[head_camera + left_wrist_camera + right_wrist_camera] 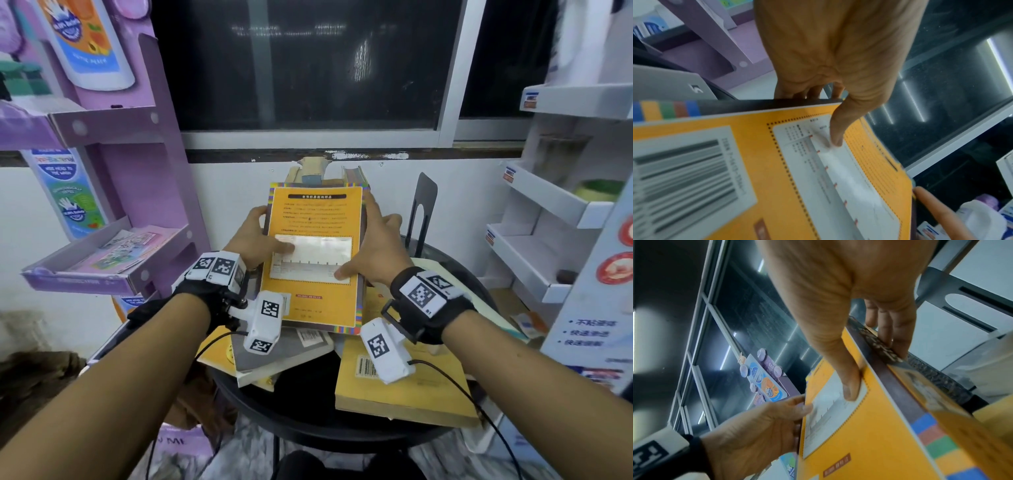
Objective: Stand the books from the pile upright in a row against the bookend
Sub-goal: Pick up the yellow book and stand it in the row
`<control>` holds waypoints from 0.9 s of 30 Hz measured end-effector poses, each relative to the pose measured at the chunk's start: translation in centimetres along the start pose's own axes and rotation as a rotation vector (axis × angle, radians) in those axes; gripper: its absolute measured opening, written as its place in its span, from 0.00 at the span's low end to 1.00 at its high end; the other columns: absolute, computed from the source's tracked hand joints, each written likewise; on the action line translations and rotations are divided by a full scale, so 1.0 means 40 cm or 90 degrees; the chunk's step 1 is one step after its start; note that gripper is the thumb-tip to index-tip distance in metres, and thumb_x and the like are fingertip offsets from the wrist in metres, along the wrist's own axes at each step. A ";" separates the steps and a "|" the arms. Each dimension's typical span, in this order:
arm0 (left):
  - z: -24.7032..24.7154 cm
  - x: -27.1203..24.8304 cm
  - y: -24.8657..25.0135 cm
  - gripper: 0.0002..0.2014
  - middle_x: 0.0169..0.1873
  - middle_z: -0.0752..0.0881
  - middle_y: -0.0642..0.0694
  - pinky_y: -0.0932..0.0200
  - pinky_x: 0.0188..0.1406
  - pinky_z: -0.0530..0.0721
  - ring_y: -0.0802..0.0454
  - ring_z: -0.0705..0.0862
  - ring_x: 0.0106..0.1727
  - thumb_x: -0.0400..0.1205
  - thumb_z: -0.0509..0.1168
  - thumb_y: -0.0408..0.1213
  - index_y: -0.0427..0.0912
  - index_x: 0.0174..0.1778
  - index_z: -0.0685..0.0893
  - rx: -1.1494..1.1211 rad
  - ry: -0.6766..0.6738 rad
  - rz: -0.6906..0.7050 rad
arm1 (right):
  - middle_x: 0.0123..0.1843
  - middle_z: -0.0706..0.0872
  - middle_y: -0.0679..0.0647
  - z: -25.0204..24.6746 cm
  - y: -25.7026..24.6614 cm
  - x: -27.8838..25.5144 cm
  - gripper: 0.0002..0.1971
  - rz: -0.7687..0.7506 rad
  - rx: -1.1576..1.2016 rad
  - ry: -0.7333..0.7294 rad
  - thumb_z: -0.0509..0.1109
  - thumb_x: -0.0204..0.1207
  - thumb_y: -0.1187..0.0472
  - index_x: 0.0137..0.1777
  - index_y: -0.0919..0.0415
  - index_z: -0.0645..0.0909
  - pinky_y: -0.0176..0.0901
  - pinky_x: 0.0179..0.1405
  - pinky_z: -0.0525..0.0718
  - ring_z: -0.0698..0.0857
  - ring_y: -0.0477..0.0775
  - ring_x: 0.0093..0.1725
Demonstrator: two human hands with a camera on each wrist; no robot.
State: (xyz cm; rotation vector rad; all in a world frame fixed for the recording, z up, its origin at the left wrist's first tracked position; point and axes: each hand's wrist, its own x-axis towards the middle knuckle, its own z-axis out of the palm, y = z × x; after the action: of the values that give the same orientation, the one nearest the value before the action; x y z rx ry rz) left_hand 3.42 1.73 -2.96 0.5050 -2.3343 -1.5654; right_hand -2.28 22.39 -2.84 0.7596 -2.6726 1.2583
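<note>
An orange book (313,253) (818,178) (869,426) with a coloured border is held above the pile, back cover up. My left hand (255,240) (830,91) grips its left edge, thumb on the cover and fingers underneath. My right hand (371,245) (865,353) grips the right edge in the same way. A black metal bookend (423,209) (962,298) stands upright at the back right of the round black table (308,421). Below lie a yellow book (404,390) and a grey book (291,356). Two more books (325,173) stand behind the orange one.
A purple cardboard display shelf (113,212) stands close on the left. White shelves (561,212) stand on the right. Behind the table are a white wall and a dark window (308,65).
</note>
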 end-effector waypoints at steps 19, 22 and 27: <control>0.074 0.024 0.006 0.28 0.59 0.85 0.48 0.48 0.59 0.85 0.48 0.87 0.58 0.80 0.69 0.40 0.50 0.72 0.63 -0.257 0.011 0.168 | 0.42 0.81 0.32 -0.065 0.013 0.009 0.30 -0.159 0.147 0.117 0.78 0.72 0.59 0.66 0.43 0.63 0.25 0.35 0.82 0.84 0.33 0.40; 0.066 0.024 0.001 0.25 0.57 0.87 0.49 0.49 0.56 0.86 0.50 0.89 0.55 0.81 0.68 0.41 0.49 0.71 0.64 -0.267 0.008 0.172 | 0.45 0.84 0.35 -0.102 -0.014 0.031 0.23 -0.166 0.133 0.069 0.78 0.73 0.56 0.58 0.43 0.67 0.31 0.35 0.87 0.87 0.39 0.42; 0.060 0.015 0.001 0.24 0.55 0.87 0.50 0.55 0.48 0.87 0.53 0.90 0.51 0.81 0.67 0.40 0.49 0.70 0.65 -0.277 -0.010 0.185 | 0.52 0.85 0.46 -0.157 -0.067 0.060 0.20 -0.177 0.039 -0.023 0.79 0.70 0.52 0.55 0.48 0.72 0.28 0.29 0.84 0.87 0.42 0.40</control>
State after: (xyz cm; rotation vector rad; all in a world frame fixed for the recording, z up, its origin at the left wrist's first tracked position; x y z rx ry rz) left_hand 1.86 3.48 -3.80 0.0488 -1.8839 -1.8515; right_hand -3.87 24.68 3.84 1.1255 -2.4544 1.2679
